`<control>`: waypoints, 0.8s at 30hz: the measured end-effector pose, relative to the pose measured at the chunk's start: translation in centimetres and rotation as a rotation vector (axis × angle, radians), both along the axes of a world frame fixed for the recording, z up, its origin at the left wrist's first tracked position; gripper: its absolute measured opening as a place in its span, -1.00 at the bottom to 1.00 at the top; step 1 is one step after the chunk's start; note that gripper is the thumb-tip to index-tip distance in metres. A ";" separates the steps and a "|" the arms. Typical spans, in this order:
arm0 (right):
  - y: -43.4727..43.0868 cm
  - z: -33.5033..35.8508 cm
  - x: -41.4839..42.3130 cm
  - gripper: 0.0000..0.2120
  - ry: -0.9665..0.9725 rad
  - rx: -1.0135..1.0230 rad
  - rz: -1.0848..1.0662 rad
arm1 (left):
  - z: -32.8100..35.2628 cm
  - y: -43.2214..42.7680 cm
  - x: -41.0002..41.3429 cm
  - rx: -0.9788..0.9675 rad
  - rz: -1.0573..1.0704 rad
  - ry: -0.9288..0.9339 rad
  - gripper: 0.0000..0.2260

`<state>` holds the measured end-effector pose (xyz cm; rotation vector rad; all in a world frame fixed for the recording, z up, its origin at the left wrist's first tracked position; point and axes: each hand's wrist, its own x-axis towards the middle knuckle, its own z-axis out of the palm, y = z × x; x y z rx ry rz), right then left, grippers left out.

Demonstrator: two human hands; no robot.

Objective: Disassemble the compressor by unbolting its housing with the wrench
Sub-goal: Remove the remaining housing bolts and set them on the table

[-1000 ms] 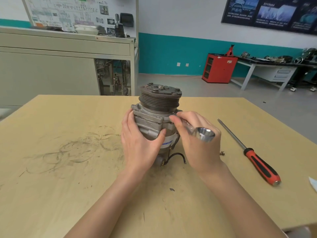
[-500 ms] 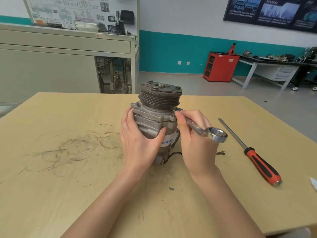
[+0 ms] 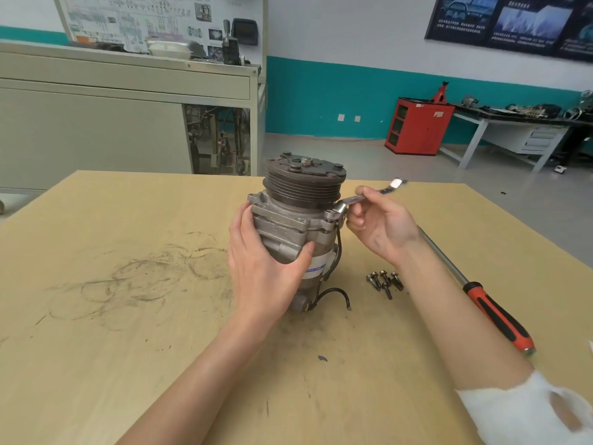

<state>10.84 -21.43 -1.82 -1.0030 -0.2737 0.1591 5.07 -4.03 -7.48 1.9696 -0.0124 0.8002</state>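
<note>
A grey compressor with a dark grooved pulley on top stands upright in the middle of the wooden table. My left hand wraps around the front of its housing. My right hand holds a silver wrench by the shaft. The wrench's ring end sits on a bolt at the housing's right flange, and its other end points up and to the right. Several loose bolts lie on the table to the right of the compressor.
A long screwdriver with a red and black handle lies on the table at the right, partly under my right forearm. Black wires trail from the compressor's base. A grey cabinet stands behind the table, a red cabinet and a workbench across the room.
My right hand swung the wrench from pointing toward me and right to pointing away and right, its ring end staying at the housing's right side. The loose bolts came into view. My left hand kept its hold.
</note>
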 end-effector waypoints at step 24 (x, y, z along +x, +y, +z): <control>3.3 2.3 -7.8 -0.74 -1.237 -1.184 -0.969 | -0.4 0.1 0.2 0.006 0.001 -0.014 -0.15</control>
